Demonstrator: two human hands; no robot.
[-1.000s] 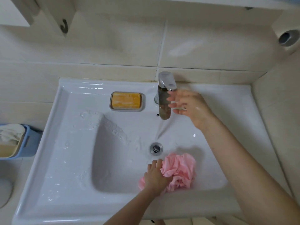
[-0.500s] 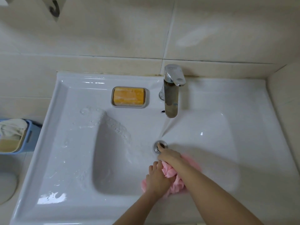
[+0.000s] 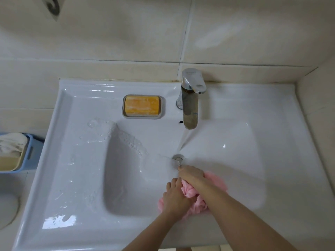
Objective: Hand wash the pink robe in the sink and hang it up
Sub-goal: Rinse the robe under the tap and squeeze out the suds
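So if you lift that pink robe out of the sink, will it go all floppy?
Probably floppy: the pink robe is scrunched into soft folds between the left hand and right hand. Likely heavy and drippy too, since water runs from the faucet into the sink near it.

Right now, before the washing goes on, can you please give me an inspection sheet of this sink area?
Surface: white sink, wet, foam on its left slope; water runs from the faucet toward the drain.
Job's things: pink robe, bunched in the basin near the front.
Clutter: orange soap in its soap dish.
Hands: left hand and right hand both grip the robe.
Cables: nothing seen.
Surroundings: tiled wall, hook upper left, blue basket left of the sink.
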